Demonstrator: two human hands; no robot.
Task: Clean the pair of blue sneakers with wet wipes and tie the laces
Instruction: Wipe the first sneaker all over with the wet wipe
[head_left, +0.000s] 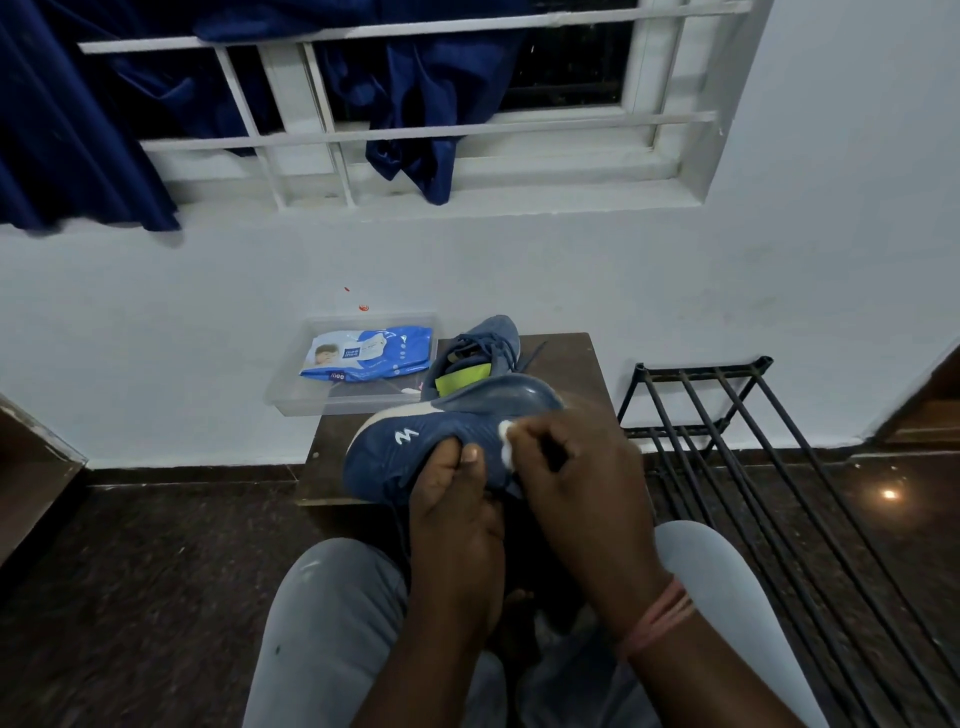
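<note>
The sneaker is held up in the air, just above the near edge of the small brown counter. The left hand grips it from below, thumb curled over its blue side near the white mark. The right hand is closed around a small white wipe and presses it on the shoe's side, close to the toe end. The shoe lies on its side with the sole facing away. Its long way runs from left to right, heel end to the left and toe end to the right. So the right hand is nearer the toe, and the left hand sits about in the middle. To rub the rest, I think the wipe must slide left along the shoe toward the heel.

The other sneaker stands on the counter behind, by the far edge, its laces loose. Beside the counter's left edge is a clear tray with a blue pack of wipes in it.
</note>
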